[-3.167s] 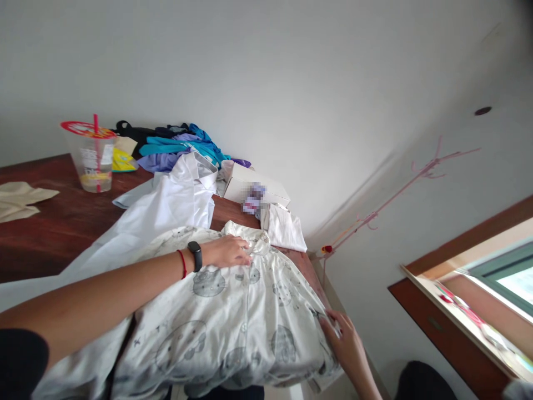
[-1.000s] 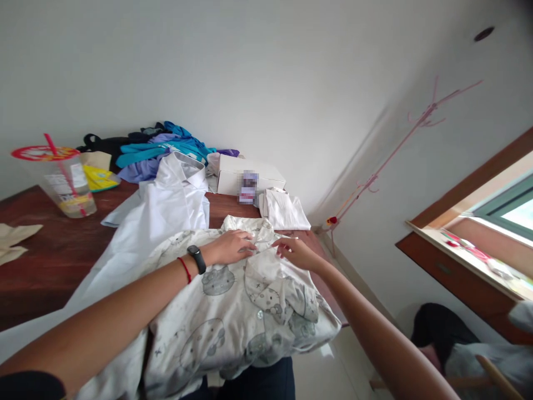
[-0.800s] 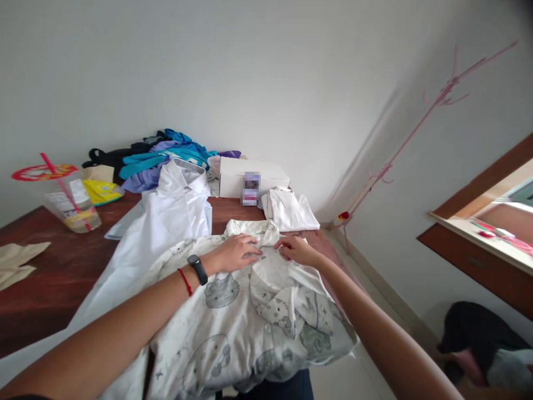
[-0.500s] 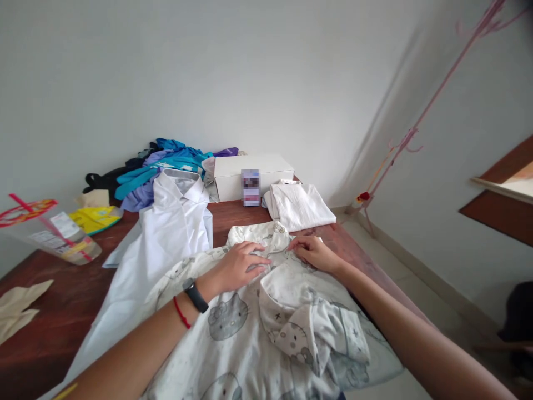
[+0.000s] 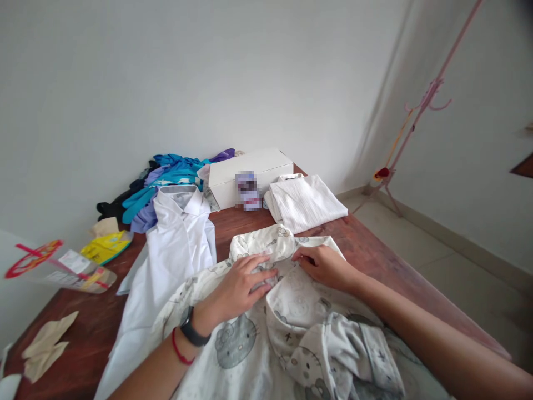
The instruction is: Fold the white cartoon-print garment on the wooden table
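A cream shirt with grey cartoon-cat prints (image 5: 250, 339) lies spread on the dark wooden table (image 5: 100, 316), its right sleeve folded inward over the body. My left hand (image 5: 239, 286), with a black band and red string at the wrist, presses flat on the fabric just below the collar (image 5: 266, 239), fingers stretched out. My right hand (image 5: 322, 264) rests beside it on the folded-over shoulder, fingers curled down onto the cloth near the collar. The two hands are almost touching.
A white dress shirt (image 5: 175, 250) lies to the left, partly under the printed one. Behind are a heap of blue, purple and black clothes (image 5: 166, 178), a white box (image 5: 245, 172), a folded white garment (image 5: 306, 203). A plastic cup with red straw (image 5: 58, 269) stands far left.
My right hand carried the shirt's right side from the table edge inward and now lies by the collar. My left hand stayed put. The view has tilted down and levelled.
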{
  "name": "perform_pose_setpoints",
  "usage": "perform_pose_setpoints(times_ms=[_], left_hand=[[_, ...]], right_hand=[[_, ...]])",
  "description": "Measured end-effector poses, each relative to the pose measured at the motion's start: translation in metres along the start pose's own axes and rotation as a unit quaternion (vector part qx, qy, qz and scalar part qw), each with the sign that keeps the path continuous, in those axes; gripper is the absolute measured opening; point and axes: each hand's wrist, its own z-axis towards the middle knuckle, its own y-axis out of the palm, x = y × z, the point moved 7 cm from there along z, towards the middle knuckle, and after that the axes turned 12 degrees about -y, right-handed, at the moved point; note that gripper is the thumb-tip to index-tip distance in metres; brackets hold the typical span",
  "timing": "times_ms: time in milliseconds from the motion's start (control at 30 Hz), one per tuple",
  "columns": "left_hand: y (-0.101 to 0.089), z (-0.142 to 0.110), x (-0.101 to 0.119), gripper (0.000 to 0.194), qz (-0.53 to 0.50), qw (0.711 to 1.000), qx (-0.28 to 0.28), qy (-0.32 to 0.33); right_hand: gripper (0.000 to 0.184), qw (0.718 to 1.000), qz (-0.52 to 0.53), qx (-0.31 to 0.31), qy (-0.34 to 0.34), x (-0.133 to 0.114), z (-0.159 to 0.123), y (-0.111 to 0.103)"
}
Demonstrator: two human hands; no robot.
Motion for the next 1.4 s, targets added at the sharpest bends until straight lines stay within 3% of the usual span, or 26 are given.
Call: perform_pose_setpoints(times_ms=[367,533,700,867,1033,1133,1300,1400], left_hand=[[0.004,0.0,-0.004,0.037,-0.009,1.0,-0.002,0.004],[0.002,-0.001,-0.002,0.036,-0.005,1.0,0.004,0.013],[-0.004,-0.002,0.003,0.058,-0.007,0.997,0.062,0.05],[-0.004,-0.009,0.037,0.055,0.021,0.994,0.049,0.101],[0.0,-0.036,0.11,0.081,0.013,0.994,-0.058,0.093],[0.007,-0.051,0.141,0.089,-0.008,0.993,-0.075,0.096],[0.025,-0.057,0.127,0.084,-0.028,0.999,-0.029,-0.021],[0.026,-0.067,0.116,0.074,-0.077,0.995,0.025,-0.06]], right_hand=[[0.025,0.997,0.078,0.02,-0.004,0.005,0.002,-0.005],[0.032,0.982,0.143,0.123,-0.001,0.008,-0.001,-0.027],[0.041,0.967,0.161,0.192,0.054,0.026,-0.006,-0.04],[0.042,0.972,0.145,0.176,0.05,0.036,-0.002,-0.034],[0.039,0.974,0.141,0.169,0.043,0.04,0.0,-0.031],[0.037,0.974,0.141,0.174,0.039,0.043,0.0,-0.032],[0.034,0.976,0.137,0.169,0.024,0.045,0.0,-0.031],[0.033,0.978,0.134,0.161,0.018,0.045,0.0,-0.03]])
